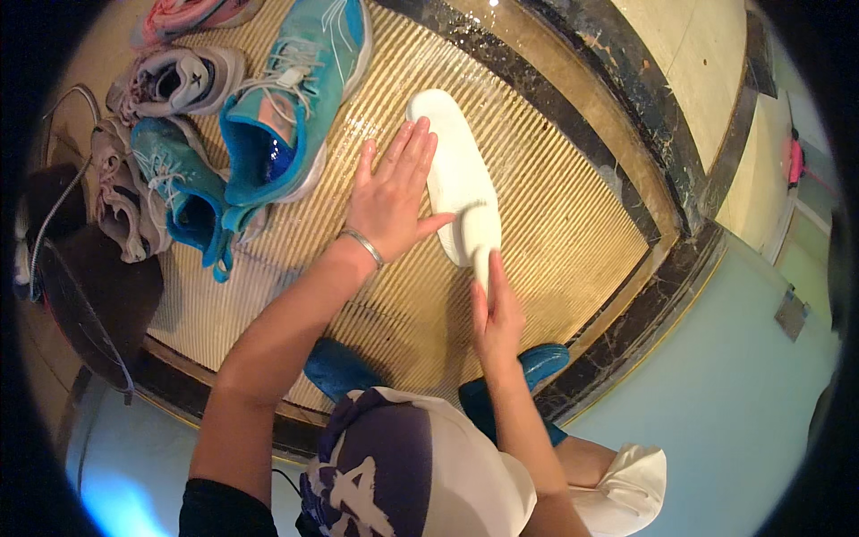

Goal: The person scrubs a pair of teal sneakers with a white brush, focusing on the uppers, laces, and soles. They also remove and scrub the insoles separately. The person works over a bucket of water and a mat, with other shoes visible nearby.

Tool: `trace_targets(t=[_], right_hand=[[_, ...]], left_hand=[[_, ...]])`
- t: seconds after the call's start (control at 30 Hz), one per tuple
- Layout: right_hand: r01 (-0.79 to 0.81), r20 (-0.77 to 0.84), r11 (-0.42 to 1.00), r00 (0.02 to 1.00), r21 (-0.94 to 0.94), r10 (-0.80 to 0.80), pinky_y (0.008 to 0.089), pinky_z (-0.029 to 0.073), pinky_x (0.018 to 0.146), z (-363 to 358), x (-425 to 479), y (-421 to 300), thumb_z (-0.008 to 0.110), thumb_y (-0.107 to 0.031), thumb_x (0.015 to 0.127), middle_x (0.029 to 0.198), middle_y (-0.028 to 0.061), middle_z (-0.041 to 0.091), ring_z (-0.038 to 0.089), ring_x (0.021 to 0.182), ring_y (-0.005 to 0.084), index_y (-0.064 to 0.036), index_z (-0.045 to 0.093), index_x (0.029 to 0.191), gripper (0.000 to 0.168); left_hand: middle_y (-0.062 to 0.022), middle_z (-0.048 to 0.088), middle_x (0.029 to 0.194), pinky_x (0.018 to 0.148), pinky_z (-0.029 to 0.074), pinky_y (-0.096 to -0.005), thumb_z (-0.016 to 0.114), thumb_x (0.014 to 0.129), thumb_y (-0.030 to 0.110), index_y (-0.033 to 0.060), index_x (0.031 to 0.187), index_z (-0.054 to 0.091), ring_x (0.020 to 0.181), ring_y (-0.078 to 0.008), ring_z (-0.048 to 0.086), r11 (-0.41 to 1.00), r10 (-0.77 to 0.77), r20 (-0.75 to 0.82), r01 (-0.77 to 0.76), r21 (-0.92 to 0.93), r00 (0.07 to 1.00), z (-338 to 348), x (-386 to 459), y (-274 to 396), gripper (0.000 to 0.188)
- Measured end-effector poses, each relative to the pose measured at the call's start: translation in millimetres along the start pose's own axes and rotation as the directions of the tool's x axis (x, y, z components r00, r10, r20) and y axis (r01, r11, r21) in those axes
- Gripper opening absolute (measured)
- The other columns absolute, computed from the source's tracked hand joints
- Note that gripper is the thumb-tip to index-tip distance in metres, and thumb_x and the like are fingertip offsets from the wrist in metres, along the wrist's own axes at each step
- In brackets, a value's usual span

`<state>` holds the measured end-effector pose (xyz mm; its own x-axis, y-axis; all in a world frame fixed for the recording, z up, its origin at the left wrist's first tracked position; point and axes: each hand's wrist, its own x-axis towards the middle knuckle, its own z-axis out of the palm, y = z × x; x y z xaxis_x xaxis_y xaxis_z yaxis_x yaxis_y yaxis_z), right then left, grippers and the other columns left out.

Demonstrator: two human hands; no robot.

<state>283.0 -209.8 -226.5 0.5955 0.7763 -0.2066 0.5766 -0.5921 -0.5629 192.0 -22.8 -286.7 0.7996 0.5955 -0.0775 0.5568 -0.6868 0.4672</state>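
A white shoe insole (460,158) lies flat on the wet ribbed floor (564,221) in front of me. My left hand (392,191) rests palm down along its left edge, fingers spread, with the fingertips on the upper half. A bracelet circles that wrist. My right hand (498,322) grips the handle of a white brush (475,225). The brush head sits on the lower end of the insole, bristles against its surface. My fingers partly hide the handle.
A large teal sneaker (295,114), a smaller teal sneaker (181,181), grey sneakers (178,84) and a pink shoe (191,17) stand at the left. A metal hose (54,208) hangs further left. Dark marble edging (644,121) borders the floor, and my blue footwear (339,369) is below.
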Motion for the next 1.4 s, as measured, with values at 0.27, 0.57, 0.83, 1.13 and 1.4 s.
trace_targets(t=[0.27,0.57,0.83,1.13,1.4], right_hand=[[-0.029,0.033,0.993,0.999,0.114,0.026,0.0398,0.05,0.068,0.7,96.4,-35.3,0.055,-0.024,0.094,0.095,0.0218,0.064,0.065,0.079,0.0345,-0.014,0.044,0.14,0.048],[-0.038,-0.09,0.997,0.995,0.074,0.045,0.0392,0.052,0.069,25.3,-15.0,-1.0,0.06,-0.017,0.091,0.098,0.0225,0.065,0.067,0.078,0.033,-0.009,0.044,0.139,0.052],[-0.015,-0.021,0.999,1.0,0.051,0.017,0.0402,0.048,0.057,31.0,-22.0,-9.7,0.062,-0.022,0.09,0.074,0.0184,0.06,0.061,0.064,0.0331,-0.016,0.044,0.141,0.054],[0.001,-0.056,0.997,0.998,0.076,0.003,0.0447,0.049,0.059,25.9,77.8,-48.7,0.058,-0.024,0.092,0.076,0.0211,0.062,0.062,0.066,0.037,-0.016,0.042,0.14,0.051],[-0.012,-0.027,0.998,1.0,0.055,0.014,0.0426,0.05,0.06,24.7,-23.1,-3.4,0.06,-0.021,0.091,0.076,0.0216,0.062,0.063,0.067,0.0354,-0.017,0.042,0.142,0.054]], left_hand=[[-0.0117,0.022,0.155,0.112,0.017,-0.0536,0.068,0.073,0.053,0.0019,0.146,0.028,0.144,-0.0245,0.019,1.0,0.024,0.013,-0.024,-0.015,1.0,-3.6,3.9,4.5,0.098],[-0.0129,0.019,0.156,0.112,0.015,-0.0533,0.063,0.078,0.053,0.0022,0.148,0.022,0.144,-0.0271,0.02,0.998,0.069,0.001,-0.069,0.001,0.998,-8.0,2.3,-3.8,0.095],[-0.013,0.018,0.156,0.113,0.014,-0.0508,0.075,0.06,0.049,0.0007,0.148,0.019,0.144,-0.0257,0.019,0.992,0.115,0.152,-0.12,0.027,0.982,-26.7,5.5,-12.8,0.115],[-0.0117,0.016,0.156,0.114,0.01,-0.051,0.072,0.066,0.053,0.0012,0.147,0.02,0.145,-0.0238,0.013,0.989,0.061,0.237,-0.092,0.119,0.97,-24.6,13.0,-8.4,0.11],[-0.0106,0.014,0.157,0.114,0.01,-0.0533,0.072,0.066,0.052,0.0031,0.149,0.016,0.146,-0.0249,0.012,0.994,0.078,0.17,-0.089,0.06,0.982,-24.8,5.4,-12.6,0.112]])
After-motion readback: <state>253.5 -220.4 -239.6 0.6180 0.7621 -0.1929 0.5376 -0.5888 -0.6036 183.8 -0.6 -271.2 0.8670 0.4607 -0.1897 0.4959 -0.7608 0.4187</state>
